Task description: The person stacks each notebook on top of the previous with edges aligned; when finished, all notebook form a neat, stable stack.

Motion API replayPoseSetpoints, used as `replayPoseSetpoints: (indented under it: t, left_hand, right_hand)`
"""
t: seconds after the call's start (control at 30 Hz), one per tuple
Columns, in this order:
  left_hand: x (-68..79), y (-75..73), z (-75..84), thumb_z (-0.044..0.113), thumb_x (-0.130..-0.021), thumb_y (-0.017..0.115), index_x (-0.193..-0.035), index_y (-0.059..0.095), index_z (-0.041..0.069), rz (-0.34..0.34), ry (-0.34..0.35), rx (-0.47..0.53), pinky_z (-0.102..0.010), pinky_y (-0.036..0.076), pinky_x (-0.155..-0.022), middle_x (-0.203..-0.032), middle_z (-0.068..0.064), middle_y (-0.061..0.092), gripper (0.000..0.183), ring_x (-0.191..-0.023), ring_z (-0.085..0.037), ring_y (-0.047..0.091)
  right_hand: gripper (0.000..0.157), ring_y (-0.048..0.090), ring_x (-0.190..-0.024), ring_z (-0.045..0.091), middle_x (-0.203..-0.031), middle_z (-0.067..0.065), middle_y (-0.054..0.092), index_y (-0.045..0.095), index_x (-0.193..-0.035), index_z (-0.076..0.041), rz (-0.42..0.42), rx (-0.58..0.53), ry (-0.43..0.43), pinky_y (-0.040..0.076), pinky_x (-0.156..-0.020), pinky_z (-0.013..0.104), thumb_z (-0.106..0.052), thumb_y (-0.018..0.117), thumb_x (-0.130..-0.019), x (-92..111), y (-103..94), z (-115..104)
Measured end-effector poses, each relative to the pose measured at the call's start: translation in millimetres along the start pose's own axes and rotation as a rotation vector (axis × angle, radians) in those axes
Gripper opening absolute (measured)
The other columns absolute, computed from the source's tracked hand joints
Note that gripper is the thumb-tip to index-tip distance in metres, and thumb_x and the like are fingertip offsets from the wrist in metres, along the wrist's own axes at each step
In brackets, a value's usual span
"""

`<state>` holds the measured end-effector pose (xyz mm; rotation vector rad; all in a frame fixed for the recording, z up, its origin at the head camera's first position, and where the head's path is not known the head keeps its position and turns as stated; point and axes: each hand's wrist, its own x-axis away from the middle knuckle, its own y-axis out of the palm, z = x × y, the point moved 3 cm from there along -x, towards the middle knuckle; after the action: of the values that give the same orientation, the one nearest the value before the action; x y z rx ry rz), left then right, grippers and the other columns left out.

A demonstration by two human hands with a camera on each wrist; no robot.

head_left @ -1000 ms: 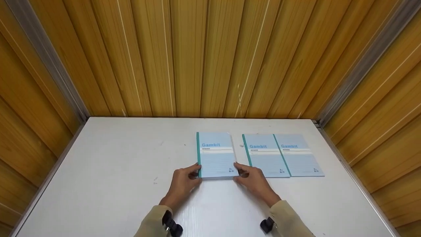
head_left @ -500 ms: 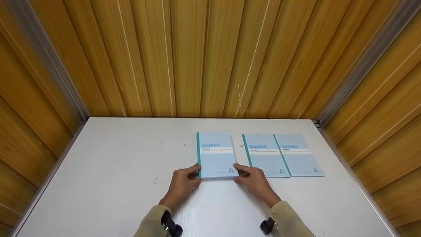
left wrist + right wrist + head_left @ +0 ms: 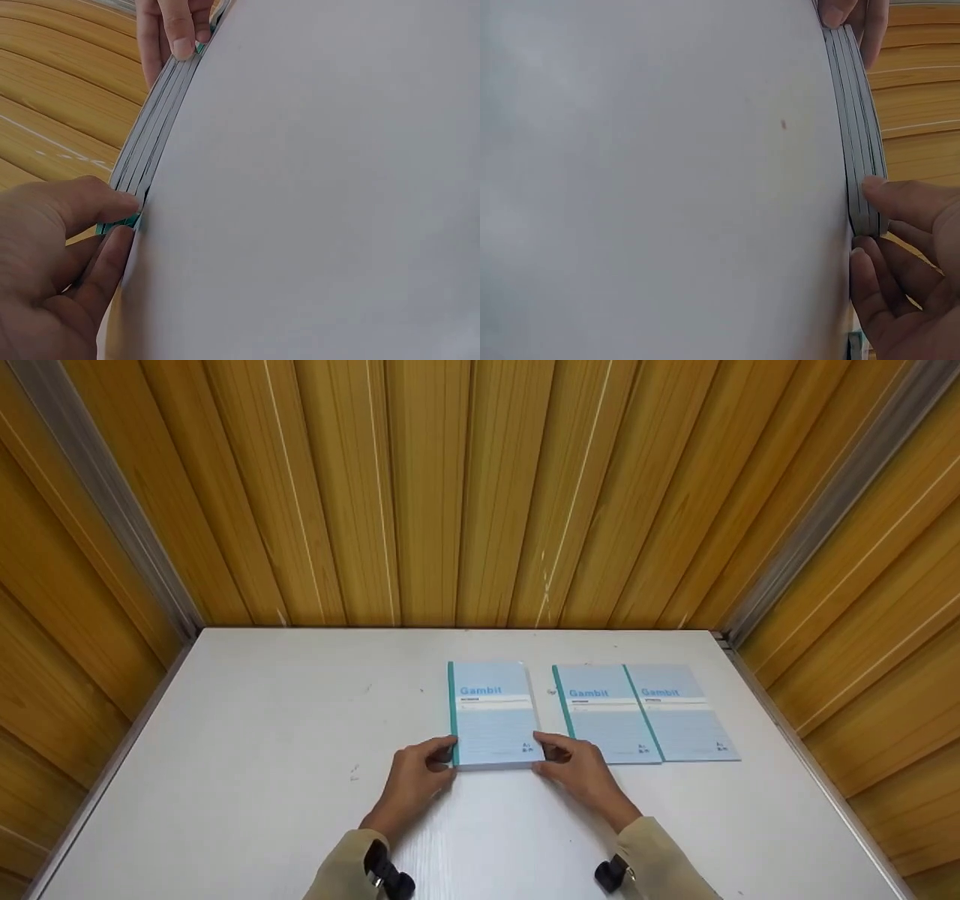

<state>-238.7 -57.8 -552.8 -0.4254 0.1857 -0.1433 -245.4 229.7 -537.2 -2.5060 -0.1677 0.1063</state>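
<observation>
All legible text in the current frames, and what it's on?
"Gambit": top cover of the notebook stack between the hands.
"Gambit": cover of the nearer loose notebook, just right of the stack.
"Gambit": cover of the far-right notebook.
Unreadable: small print below the brand and in the lower right corner of each cover, too small and blurred.
Wrist views: no readable text.

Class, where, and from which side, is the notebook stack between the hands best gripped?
Probably by its near corners, coming from left and right together and pinching side and front, as the left hand and right hand do. The stack lies flat on the table and is several layers thick, so squeezing from both sides should keep it aligned.
</observation>
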Motion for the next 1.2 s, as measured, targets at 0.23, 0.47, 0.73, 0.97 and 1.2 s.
replayPoseSetpoints:
  t: [0.23, 0.47, 0.73, 0.97, 1.2]
  left_hand:
    - [-0.5, 2.7, 2.5, -0.012, -0.086, 0.078, -0.133, 0.071, -0.001, 0.028, 0.016, -0.025, -0.03, 0.061, -0.082, -0.11, -0.013, 0.076, 0.048, -0.098, -0.022, 0.072]
    - [-1.0, 1.6, 3.0, -0.014, -0.086, 0.075, -0.132, 0.071, -0.001, 0.046, -0.007, -0.045, -0.029, 0.06, -0.081, -0.106, -0.009, 0.075, 0.048, -0.094, -0.018, 0.069]
    - [-1.9, -3.2, 1.1, -0.014, -0.086, 0.074, -0.133, 0.07, -0.002, 0.052, -0.001, -0.04, -0.029, 0.059, -0.079, -0.105, -0.008, 0.074, 0.049, -0.092, -0.018, 0.069]
    - [-4.0, -6.5, -1.1, -0.01, -0.087, 0.075, -0.133, 0.071, -0.001, 0.074, -0.011, -0.044, -0.03, 0.059, -0.08, -0.101, -0.006, 0.075, 0.048, -0.091, -0.016, 0.069]
    - [-6.0, -8.8, -2.0, -0.01, -0.087, 0.076, -0.133, 0.071, 0.001, 0.093, -0.053, -0.022, -0.031, 0.058, -0.082, -0.102, -0.005, 0.075, 0.048, -0.091, -0.016, 0.069]
  right_hand:
    - [0.052, 0.059, -0.093, 0.018, -0.104, -0.001, 0.07, 0.071, -0.139, -0.01, -0.004, 0.038, -0.006, 0.053, -0.083, 0.031, -0.002, 0.084, -0.089, 0, 1.2, -2]
    - [0.053, 0.058, -0.096, 0.02, -0.113, 0.0, 0.071, 0.07, -0.14, -0.009, -0.017, 0.023, 0.01, 0.052, -0.086, 0.035, -0.003, 0.084, -0.089, -1, 3.6, -3]
    - [0.053, 0.061, -0.096, 0.019, -0.116, 0.0, 0.072, 0.07, -0.141, -0.012, -0.019, 0.024, 0.031, 0.053, -0.086, 0.035, -0.006, 0.084, -0.09, -4, 7.3, -4]
    - [0.053, 0.059, -0.091, 0.019, -0.111, -0.001, 0.071, 0.07, -0.141, -0.014, -0.022, 0.01, 0.033, 0.05, -0.082, 0.033, -0.008, 0.085, -0.09, -8, 8.1, -4]
    - [0.054, 0.059, -0.094, 0.02, -0.119, 0.0, 0.071, 0.071, -0.141, -0.016, -0.016, -0.004, 0.062, 0.05, -0.084, 0.034, -0.007, 0.084, -0.09, -12, 11.8, -5]
